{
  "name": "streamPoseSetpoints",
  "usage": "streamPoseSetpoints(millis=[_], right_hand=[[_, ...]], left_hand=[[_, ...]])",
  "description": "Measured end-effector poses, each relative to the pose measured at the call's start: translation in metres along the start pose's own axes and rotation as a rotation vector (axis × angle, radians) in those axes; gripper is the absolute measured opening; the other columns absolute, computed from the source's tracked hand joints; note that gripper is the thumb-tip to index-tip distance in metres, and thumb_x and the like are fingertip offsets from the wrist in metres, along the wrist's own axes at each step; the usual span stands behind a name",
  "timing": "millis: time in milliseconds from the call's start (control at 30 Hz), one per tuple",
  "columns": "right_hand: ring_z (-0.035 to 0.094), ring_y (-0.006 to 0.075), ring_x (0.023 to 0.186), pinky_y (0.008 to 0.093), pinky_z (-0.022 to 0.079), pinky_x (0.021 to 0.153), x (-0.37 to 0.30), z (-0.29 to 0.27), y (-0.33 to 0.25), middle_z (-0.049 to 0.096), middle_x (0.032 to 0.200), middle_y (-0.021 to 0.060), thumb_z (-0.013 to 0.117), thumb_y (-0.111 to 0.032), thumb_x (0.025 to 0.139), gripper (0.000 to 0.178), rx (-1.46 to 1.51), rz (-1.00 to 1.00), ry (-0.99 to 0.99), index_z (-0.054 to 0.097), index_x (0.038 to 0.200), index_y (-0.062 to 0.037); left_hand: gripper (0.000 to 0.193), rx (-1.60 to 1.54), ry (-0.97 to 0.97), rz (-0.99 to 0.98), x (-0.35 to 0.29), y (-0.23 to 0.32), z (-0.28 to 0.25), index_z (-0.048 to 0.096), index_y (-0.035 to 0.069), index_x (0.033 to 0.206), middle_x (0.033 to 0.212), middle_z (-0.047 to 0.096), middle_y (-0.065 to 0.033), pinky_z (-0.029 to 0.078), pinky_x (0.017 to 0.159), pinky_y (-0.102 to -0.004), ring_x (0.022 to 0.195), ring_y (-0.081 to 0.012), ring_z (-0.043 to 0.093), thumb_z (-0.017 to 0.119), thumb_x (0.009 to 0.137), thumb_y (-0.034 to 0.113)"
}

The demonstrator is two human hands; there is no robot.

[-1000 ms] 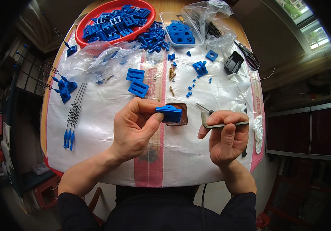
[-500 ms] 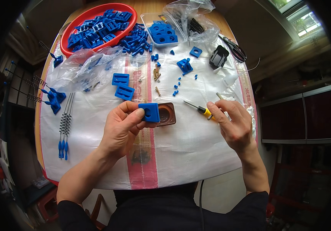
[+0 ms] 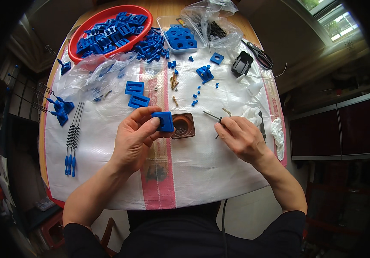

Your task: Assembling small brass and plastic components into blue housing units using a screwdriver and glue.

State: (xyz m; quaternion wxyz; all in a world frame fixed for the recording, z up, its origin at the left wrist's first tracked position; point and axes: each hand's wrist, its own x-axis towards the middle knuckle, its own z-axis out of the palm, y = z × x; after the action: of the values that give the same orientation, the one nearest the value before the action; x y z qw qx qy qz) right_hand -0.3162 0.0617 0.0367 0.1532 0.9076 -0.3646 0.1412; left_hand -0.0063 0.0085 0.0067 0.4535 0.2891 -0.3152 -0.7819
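The person's left hand [image 3: 135, 134] pinches one blue square block [image 3: 168, 120] between thumb and fingers; a round hole in its face shows just beside the thumb. The block is held above the table, at the left edge of one brown square dish [image 3: 191, 132] with a round hollow. The right hand [image 3: 240, 135] is closed, fingers bent round one screwdriver [image 3: 211, 115], its slim dark shaft pointing up and left from the fingertips. The bent end of one L-shaped metal key [image 3: 226, 112] sticks out above those fingers; I cannot tell how firmly it is gripped.

Beyond the left hand lie two blue slotted plates [image 3: 134, 87], their edges meeting. To their right I see one loose brass screw [image 3: 175, 101] below a small cluster of others, and two tiny nuts [image 3: 155, 89]. Farther right come about six tiny blue pegs [image 3: 195, 102], one blue assembled piece [image 3: 205, 74] and one blue plate with a hole [image 3: 216, 62]. Left of the person's forearm rest three coiled wires with blue ends [image 3: 73, 137]. At the far side stand one red basin [image 3: 150, 26], heaped with blue parts too many to count, and one clear tub [image 3: 161, 26] of blue plates.
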Motion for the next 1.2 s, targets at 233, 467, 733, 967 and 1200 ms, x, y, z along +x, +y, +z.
streamPoseSetpoints(millis=[233,467,733,967,1200], right_hand=[[0.067,0.0282,0.101,0.0383,0.056,0.089,0.004,-0.01,-0.006,0.065,0.112,0.0136,0.07,-0.004,0.08,0.038,0.033,0.083,-0.097,0.069,0.118,0.0038],[0.069,0.0179,0.076,0.0312,0.055,0.065,0.064,-0.022,-0.053,0.072,0.095,0.011,0.086,-0.009,0.086,0.037,0.828,0.637,0.195,0.068,0.117,0.0007],[0.069,0.0134,0.069,0.0272,0.055,0.064,0.074,0.016,-0.079,0.074,0.085,0.0085,0.085,-0.008,0.088,0.024,1.023,0.738,0.362,0.069,0.104,-0.0003],[0.067,0.0155,0.095,0.0279,0.054,0.083,0.065,0.023,-0.076,0.069,0.106,0.0112,0.074,0.007,0.093,0.02,1.069,0.612,0.388,0.067,0.112,0.0027],[0.066,0.0185,0.095,0.0301,0.052,0.084,0.059,0.029,-0.076,0.069,0.104,0.0122,0.076,0.008,0.091,0.02,1.091,0.574,0.43,0.069,0.109,0.0026]], left_hand=[[0.026,-0.014,0.006,-0.01,-0.001,-0.001,0.003,0.061,0.001,0.126,0.115,0.072,-0.0159,0.062,0.093,-0.0429,0.104,-0.0299,0.075,0.068,0.103,0.013],[0.022,0.031,-0.062,0.034,-0.007,-0.006,0.0,0.063,0.002,0.123,0.114,0.072,-0.0126,0.059,0.097,-0.0431,0.106,-0.0263,0.073,0.068,0.104,0.012],[0.021,0.075,-0.169,0.221,-0.008,-0.012,0.004,0.065,0.002,0.119,0.119,0.068,-0.0078,0.054,0.102,-0.0333,0.112,-0.0155,0.067,0.071,0.099,-0.001],[0.02,0.32,-0.159,0.369,-0.012,-0.011,0.007,0.067,0.0,0.112,0.111,0.059,-0.0059,0.051,0.095,-0.0299,0.104,-0.0133,0.061,0.071,0.095,-0.009],[0.016,0.336,-0.139,0.361,-0.015,-0.013,0.008,0.07,-0.002,0.105,0.109,0.059,-0.0071,0.047,0.088,-0.0278,0.1,-0.0131,0.058,0.072,0.093,-0.01]])
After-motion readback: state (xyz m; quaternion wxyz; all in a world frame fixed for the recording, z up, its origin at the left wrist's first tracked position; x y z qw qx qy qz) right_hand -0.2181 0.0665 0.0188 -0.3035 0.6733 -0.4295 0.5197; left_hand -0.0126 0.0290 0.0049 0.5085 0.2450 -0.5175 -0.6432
